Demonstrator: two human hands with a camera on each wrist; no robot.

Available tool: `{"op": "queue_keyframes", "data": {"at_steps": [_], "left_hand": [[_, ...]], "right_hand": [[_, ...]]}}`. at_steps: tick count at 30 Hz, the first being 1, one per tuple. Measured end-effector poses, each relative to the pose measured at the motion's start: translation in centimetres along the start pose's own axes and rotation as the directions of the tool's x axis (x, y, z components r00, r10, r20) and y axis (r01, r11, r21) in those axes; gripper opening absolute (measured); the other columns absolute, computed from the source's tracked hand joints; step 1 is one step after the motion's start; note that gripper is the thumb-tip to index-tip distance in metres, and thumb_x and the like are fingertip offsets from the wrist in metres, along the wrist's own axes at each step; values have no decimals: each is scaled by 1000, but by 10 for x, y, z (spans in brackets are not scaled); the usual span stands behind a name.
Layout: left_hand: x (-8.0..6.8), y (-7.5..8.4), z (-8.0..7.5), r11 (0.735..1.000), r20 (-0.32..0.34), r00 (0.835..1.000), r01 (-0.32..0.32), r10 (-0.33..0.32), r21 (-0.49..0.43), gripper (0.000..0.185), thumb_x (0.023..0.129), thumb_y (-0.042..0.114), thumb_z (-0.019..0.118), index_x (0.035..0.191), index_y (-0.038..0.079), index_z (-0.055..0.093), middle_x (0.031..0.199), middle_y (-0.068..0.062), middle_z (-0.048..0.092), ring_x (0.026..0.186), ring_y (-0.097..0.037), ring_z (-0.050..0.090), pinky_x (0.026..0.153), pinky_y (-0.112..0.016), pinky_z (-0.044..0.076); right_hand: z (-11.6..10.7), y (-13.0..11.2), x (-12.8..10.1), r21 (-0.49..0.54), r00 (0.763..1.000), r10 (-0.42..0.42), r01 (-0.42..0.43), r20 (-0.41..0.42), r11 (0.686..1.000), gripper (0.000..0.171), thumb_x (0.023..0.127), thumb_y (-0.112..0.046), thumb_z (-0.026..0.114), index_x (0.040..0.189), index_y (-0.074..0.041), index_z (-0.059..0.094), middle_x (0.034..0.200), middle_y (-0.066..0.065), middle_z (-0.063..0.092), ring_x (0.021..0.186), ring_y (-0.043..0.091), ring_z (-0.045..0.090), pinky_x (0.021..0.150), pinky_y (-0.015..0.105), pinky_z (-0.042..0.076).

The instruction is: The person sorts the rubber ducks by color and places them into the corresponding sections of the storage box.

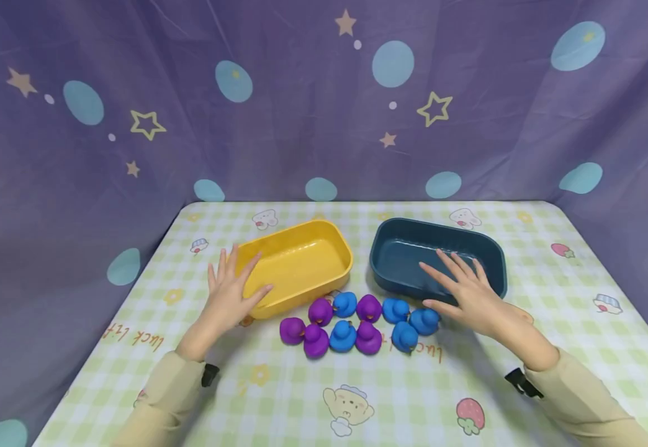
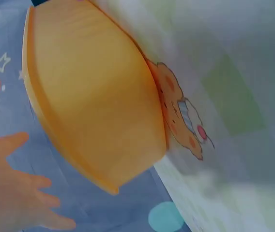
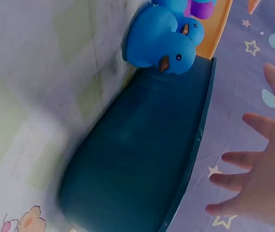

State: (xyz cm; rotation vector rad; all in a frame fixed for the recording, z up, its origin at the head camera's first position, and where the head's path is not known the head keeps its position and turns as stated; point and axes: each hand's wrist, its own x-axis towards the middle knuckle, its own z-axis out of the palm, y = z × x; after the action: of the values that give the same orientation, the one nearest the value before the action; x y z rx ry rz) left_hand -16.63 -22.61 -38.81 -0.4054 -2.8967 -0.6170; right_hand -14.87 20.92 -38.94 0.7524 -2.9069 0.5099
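Saw five purple ducks and five blue ducks clustered, with an upright yellow tub at ten o'clock from them, an upright teal tub at two.

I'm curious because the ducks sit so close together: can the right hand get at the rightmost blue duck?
Probably yes. The right hand is empty, its fingers spread, and the rightmost blue duck sits outermost on that hand's side, with nothing visible between them.

Trays apart, perhaps passably; ducks nearer
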Motion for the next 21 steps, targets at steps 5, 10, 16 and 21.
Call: {"op": "queue_keyframes", "data": {"at_steps": [5,10,16,21], "left_hand": [[-1,-7,-6,993,-26,1000,4,-7,-116,63,86,34,60,140,12,35,150,-25,0,136,-46,-4,105,-61,-4],[-5,-13,-12,978,-31,999,31,-38,-207,60,87,27,61,138,9,37,149,-26,4,134,-49,4,100,-69,8],[-8,-22,-15,958,-75,995,48,-72,-283,56,86,18,63,136,5,41,147,-28,12,129,-53,17,96,-69,20],[-10,-31,-16,936,-105,987,81,-124,-342,54,86,18,63,134,4,43,145,-27,19,127,-53,24,96,-68,22]], "right_hand": [[0,-1,-3,77,1000,-12,11,17,997,65,86,-44,58,142,-23,33,150,18,17,135,43,16,105,62,5],[0,-1,-8,130,999,-35,34,2,991,64,85,-39,61,140,-21,36,148,19,23,132,44,21,104,61,12],[1,-1,-14,188,998,-55,60,-34,980,60,82,-34,66,136,-18,44,144,17,31,128,45,29,95,61,30],[2,-3,-18,206,993,-78,94,-85,974,53,82,-28,68,130,-14,51,139,16,39,123,43,36,86,56,42]]}}
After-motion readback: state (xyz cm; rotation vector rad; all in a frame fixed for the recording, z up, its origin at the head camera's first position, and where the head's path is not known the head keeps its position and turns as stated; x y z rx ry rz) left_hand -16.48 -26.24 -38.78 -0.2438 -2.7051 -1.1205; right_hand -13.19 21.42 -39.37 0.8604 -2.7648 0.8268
